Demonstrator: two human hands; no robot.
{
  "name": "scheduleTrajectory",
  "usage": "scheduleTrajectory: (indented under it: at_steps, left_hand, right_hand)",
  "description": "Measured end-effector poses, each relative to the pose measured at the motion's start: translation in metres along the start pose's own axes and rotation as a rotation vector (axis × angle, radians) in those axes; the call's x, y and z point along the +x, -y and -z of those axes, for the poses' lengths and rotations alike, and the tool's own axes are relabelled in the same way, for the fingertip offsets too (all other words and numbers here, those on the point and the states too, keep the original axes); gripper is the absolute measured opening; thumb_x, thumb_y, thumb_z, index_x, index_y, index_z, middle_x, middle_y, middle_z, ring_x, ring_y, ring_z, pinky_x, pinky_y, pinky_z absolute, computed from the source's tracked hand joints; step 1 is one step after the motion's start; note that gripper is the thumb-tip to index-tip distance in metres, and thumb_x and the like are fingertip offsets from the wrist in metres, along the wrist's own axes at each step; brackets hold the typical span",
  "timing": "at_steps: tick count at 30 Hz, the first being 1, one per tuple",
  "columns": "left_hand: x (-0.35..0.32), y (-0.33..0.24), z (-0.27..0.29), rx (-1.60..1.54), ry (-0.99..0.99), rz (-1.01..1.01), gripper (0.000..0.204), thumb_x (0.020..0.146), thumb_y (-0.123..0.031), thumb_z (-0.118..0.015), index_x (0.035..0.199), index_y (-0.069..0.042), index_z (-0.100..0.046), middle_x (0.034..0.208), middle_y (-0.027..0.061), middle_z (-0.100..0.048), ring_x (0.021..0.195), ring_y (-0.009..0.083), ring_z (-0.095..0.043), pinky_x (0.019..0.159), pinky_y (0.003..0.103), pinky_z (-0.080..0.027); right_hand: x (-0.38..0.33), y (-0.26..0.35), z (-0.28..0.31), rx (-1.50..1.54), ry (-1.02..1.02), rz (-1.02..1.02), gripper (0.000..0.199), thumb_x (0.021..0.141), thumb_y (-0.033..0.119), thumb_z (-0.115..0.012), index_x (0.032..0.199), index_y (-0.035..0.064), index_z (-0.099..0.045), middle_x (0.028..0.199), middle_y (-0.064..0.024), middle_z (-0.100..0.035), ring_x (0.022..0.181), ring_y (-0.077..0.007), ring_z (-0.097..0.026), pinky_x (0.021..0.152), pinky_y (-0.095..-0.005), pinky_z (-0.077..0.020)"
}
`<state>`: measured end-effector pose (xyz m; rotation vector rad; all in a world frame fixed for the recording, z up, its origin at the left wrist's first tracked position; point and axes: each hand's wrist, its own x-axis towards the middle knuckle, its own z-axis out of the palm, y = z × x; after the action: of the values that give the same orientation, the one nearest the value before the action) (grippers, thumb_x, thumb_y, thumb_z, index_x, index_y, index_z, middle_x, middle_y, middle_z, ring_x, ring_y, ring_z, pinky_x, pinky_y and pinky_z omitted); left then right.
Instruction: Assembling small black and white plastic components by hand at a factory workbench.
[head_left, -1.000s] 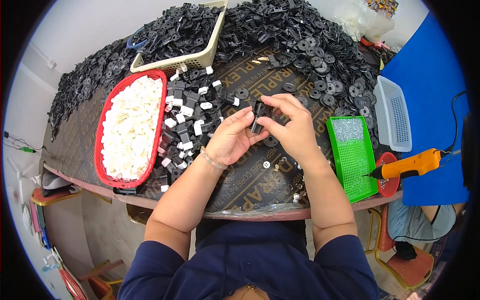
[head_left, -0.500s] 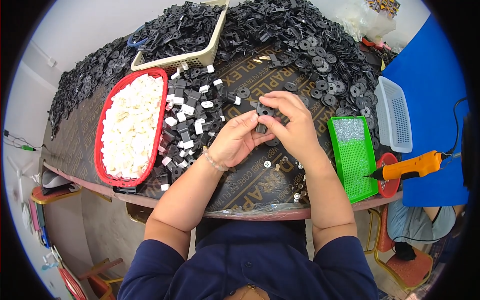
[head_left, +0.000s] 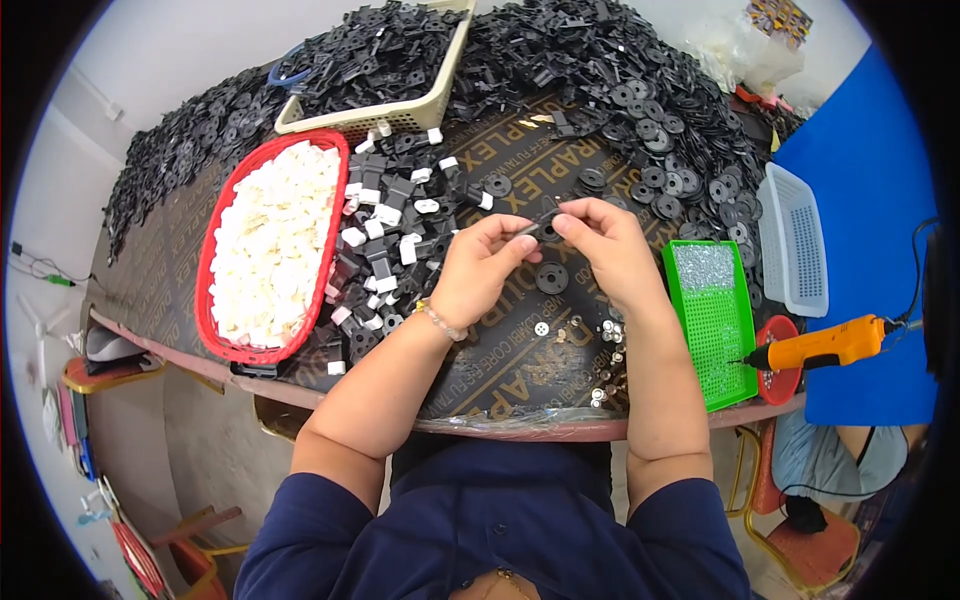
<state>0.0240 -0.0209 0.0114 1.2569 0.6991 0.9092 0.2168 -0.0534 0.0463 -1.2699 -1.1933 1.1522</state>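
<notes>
A small black part is pinched between the fingertips of the left hand and the right hand, above the brown table. Only a few finished pieces seem to be laid by, while heaps of black parts are left. White pieces are held in the red tray, black ones in the beige basket, small screws in the green tray.

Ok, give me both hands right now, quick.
Left hand: closed, fingertips pinching the small black part.
Right hand: closed, fingertips pinching the same small black part from the other side.
</notes>
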Motion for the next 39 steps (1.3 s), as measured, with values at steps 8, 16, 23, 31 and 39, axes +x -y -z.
scheduleTrajectory:
  at_steps: [8,16,23,31,39]
  left_hand:
    - [-0.002,-0.002,0.000,-0.030,-0.013,-0.083,0.017,0.098,-0.007,-0.062,0.111,0.003,-0.061,0.096,0.0056,-0.069,0.083,0.0107,-0.065,0.077,0.024,-0.053]
    - [0.011,0.020,0.000,-0.405,-0.210,0.098,0.018,0.097,-0.011,-0.062,0.112,-0.002,-0.062,0.094,0.0059,-0.070,0.076,0.0104,-0.065,0.071,0.024,-0.049]
    - [0.006,0.080,0.028,-0.986,0.205,0.133,0.033,0.101,-0.027,-0.055,0.126,-0.006,-0.059,0.130,0.0081,-0.062,0.118,0.0210,-0.058,0.094,0.038,-0.049]
    - [0.000,0.030,0.000,-0.714,0.125,0.159,0.039,0.098,-0.024,-0.062,0.131,-0.004,-0.055,0.124,0.0069,-0.064,0.110,0.0185,-0.062,0.094,0.040,-0.052]
    - [0.005,-0.013,0.012,-0.800,-0.101,0.122,0.047,0.088,-0.007,-0.069,0.127,-0.011,-0.044,0.107,0.0050,-0.065,0.093,0.0173,-0.064,0.079,0.032,-0.049]
  right_hand:
    - [0.003,0.005,-0.005,0.021,0.029,0.110,0.014,0.093,0.010,-0.068,0.102,-0.0008,-0.067,0.089,0.0029,-0.064,0.080,-0.0035,-0.054,0.072,-0.0196,-0.0432]
    - [0.055,0.074,-0.089,-0.840,-0.033,0.742,0.038,0.081,0.026,-0.076,0.108,0.0011,-0.068,0.098,-0.0161,-0.069,0.098,-0.0341,-0.065,0.088,-0.0411,-0.0507]
    - [0.118,0.060,-0.272,-1.195,0.529,0.727,0.021,0.083,0.019,-0.068,0.098,0.0054,-0.069,0.102,-0.0158,-0.070,0.098,-0.0356,-0.066,0.084,-0.0469,-0.0533]
    - [0.125,0.049,-0.234,-0.755,0.325,0.799,0.018,0.084,0.014,-0.062,0.097,0.0036,-0.069,0.095,-0.0147,-0.070,0.085,-0.0340,-0.068,0.078,-0.0420,-0.0550]
    - [0.030,0.063,-0.049,-0.015,-0.040,0.227,0.021,0.091,-0.001,-0.059,0.111,-0.0026,-0.065,0.097,-0.0066,-0.067,0.080,-0.0134,-0.067,0.067,-0.0247,-0.0537]
